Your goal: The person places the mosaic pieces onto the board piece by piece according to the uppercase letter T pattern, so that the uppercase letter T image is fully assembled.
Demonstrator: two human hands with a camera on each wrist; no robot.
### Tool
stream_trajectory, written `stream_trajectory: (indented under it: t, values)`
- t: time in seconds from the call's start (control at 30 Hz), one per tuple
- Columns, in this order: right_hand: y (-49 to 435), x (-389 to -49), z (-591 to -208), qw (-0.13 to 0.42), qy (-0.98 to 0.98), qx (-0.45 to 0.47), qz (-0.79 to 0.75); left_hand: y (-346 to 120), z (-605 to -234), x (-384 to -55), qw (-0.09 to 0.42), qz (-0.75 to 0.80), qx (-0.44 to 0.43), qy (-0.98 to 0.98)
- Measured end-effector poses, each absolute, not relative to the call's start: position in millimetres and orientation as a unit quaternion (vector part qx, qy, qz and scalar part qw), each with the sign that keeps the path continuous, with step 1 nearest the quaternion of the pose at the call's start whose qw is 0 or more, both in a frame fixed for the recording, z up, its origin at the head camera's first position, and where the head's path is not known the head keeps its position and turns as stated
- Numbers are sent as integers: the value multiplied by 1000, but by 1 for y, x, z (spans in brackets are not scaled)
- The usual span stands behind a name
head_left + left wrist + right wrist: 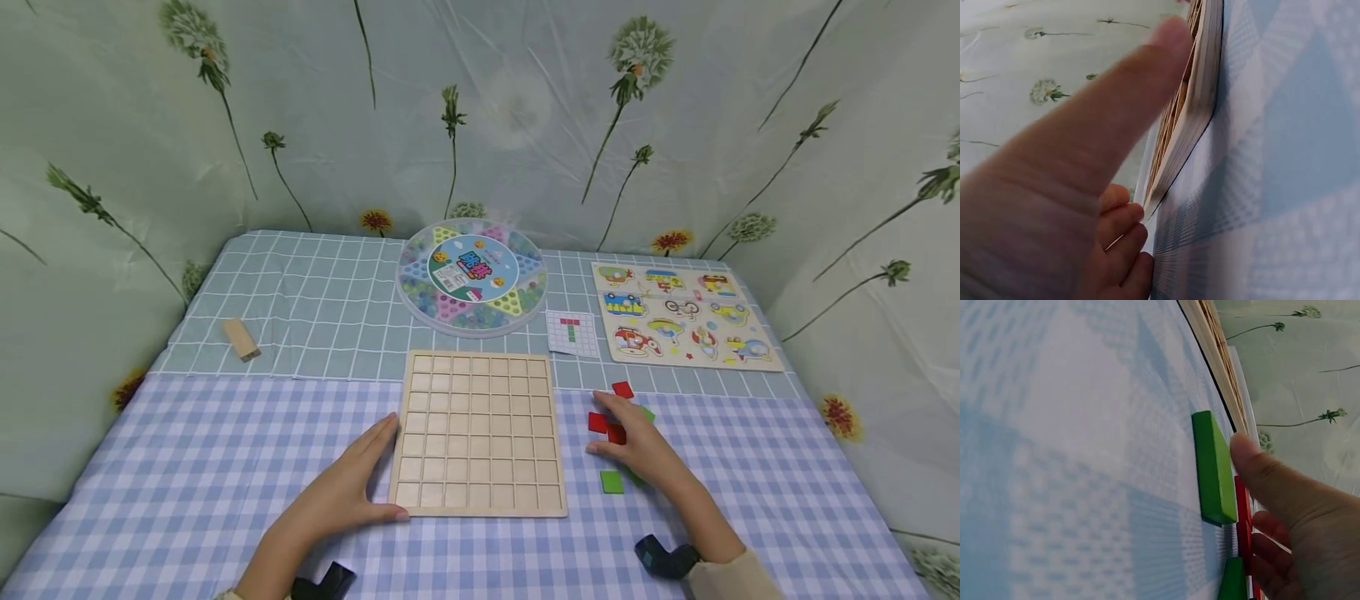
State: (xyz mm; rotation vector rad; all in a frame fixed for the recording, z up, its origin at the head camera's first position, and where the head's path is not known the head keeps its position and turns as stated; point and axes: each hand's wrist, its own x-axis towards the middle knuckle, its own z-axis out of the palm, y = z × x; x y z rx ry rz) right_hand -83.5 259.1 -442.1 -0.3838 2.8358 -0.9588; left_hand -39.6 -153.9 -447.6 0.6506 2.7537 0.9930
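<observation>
A square wooden grid board (480, 432) lies on the checked cloth. My left hand (333, 487) rests along its left side, fingers straight at the edge and thumb by the near left corner; the left wrist view shows the thumb over the board's rim (1200, 81). To the right of the board, my right hand (647, 442) hovers low over a loose group of small square tiles, thumb and fingers spread. Red tiles (597, 422) show between them, and a green tile (612, 482) lies nearer. In the right wrist view a green tile (1213, 469) sits beside the thumb. Other green tiles are partly hidden under the hand.
Behind the board sit a round Chinese checkers box (472, 277) and a pattern card (573, 333) with a red and green T. A vehicle picture puzzle (682, 317) lies at the back right. A small wooden block (241, 339) is at the back left.
</observation>
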Motion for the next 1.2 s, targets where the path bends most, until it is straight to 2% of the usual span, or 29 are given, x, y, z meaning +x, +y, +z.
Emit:
stream_trajectory:
  t: [0.37,0.6,0.73,1.0,1.2]
  values:
    - [261,-85,-446,28,943,-135,-303,-156,-453,-42,54,310,236,919]
    - [257,-87,-439,26,941,-123,-313,-155,-454,-41,44,297,239,924]
    - [248,-92,-429,-5,934,-141,-329,-154,-454,-41,39,297,239,924]
    - [203,-112,-408,-106,877,-219,-415,-156,-456,-42,48,303,236,922]
    - [155,-127,-407,-118,846,-243,-461,-156,-456,-42,53,308,233,921]
